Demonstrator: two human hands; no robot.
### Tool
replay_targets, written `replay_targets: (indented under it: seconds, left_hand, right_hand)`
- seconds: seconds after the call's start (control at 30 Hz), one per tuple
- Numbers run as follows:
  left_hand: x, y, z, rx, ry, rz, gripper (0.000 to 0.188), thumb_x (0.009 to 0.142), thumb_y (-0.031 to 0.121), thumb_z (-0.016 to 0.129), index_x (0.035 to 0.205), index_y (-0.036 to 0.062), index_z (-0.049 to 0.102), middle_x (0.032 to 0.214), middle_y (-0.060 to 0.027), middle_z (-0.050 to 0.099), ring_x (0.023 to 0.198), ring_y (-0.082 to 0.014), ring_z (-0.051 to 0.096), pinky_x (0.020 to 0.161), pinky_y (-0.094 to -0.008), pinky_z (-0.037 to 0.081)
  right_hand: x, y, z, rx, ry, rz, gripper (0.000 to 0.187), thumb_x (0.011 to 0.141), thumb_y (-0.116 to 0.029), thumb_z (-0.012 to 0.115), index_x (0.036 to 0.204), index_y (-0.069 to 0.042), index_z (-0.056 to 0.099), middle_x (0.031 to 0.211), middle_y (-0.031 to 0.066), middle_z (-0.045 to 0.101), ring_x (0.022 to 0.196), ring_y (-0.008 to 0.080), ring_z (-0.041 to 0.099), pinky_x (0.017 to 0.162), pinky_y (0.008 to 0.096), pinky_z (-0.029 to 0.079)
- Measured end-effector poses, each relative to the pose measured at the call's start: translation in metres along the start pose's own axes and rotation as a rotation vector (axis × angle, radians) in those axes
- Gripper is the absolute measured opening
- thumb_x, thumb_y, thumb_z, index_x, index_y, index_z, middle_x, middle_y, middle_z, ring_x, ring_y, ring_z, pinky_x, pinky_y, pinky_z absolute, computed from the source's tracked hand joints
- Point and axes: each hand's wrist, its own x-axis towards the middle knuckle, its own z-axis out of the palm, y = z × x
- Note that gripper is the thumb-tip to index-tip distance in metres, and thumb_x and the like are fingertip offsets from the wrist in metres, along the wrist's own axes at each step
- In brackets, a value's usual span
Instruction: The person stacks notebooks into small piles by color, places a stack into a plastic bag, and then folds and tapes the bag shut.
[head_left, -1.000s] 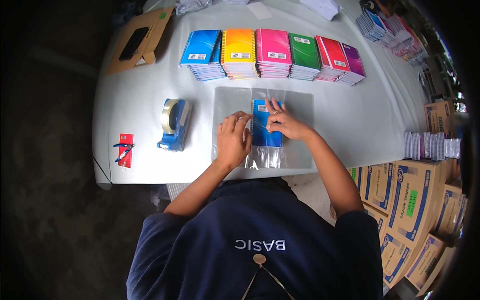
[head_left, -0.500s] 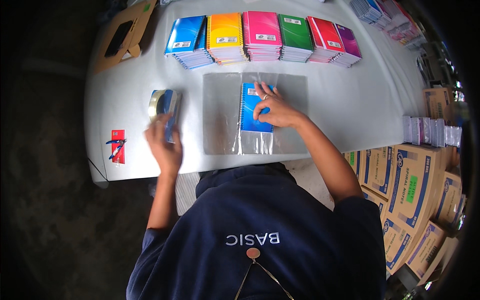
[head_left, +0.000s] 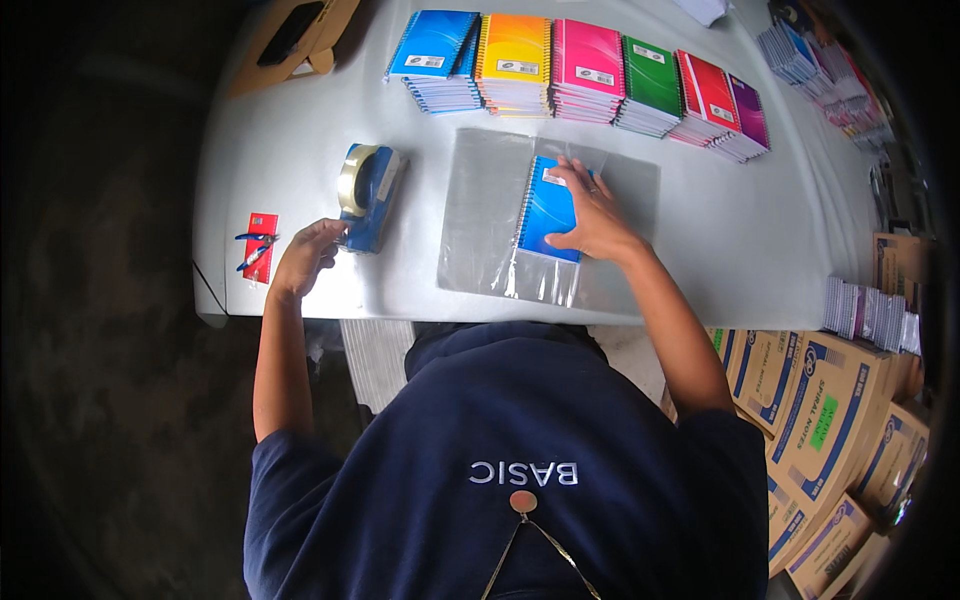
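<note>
A blue spiral notebook [head_left: 547,225] lies on a clear plastic sheet [head_left: 475,215] on the table. My right hand [head_left: 598,218] rests over its right side, fingers spread and thumb apart, pressing on the cover. To the left stands a blue tape dispenser [head_left: 378,205] with a roll of clear tape [head_left: 352,182]. My left hand [head_left: 312,257] is at the dispenser's near end, its fingers closed in a pinch; any strip of tape between the fingertips is too thin to see.
Stacks of notebooks in blue [head_left: 432,45], yellow [head_left: 515,50], pink [head_left: 590,55], green [head_left: 652,85], red [head_left: 705,100] and purple [head_left: 748,110] line the far side. Blue-handled pliers [head_left: 257,252] lie on a red card [head_left: 263,222]. Cartons [head_left: 820,400] stand right; a phone [head_left: 290,35] sits on cardboard [head_left: 335,30].
My left hand has moved from over the dispenser to its near end and closed into a pinch. My right hand has spread its fingers on the notebook. The whole view has shifted.
</note>
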Motion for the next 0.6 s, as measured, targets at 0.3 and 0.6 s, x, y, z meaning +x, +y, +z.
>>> replay_targets:
  seconds: [0.3,0.6]
  left_hand:
    - [-0.005,-0.05,-0.034,0.393,0.576,0.154,0.02,0.085,0.021,0.067,0.082,0.0014,0.069,0.068,-0.0045,0.064,0.057,-0.0104,0.057,0.054,-0.0237,0.048]
    - [0.057,0.085,0.225,0.583,-0.362,0.33,0.03,0.084,0.028,0.068,0.08,-0.0017,0.069,0.06,-0.0074,0.062,0.052,-0.0117,0.057,0.051,-0.0243,0.047]
  right_hand:
    - [-0.003,0.003,-0.003,-0.023,0.039,-0.012,0.09,0.06,-0.035,0.081,0.134,-0.015,0.035,0.149,0.0098,0.027,0.14,0.0265,0.018,0.114,0.0432,0.014]
    - [0.001,0.002,-0.011,0.007,0.071,-0.067,0.094,0.053,-0.037,0.084,0.131,-0.015,0.038,0.137,0.0097,0.041,0.13,0.0274,0.036,0.106,0.0423,0.027]
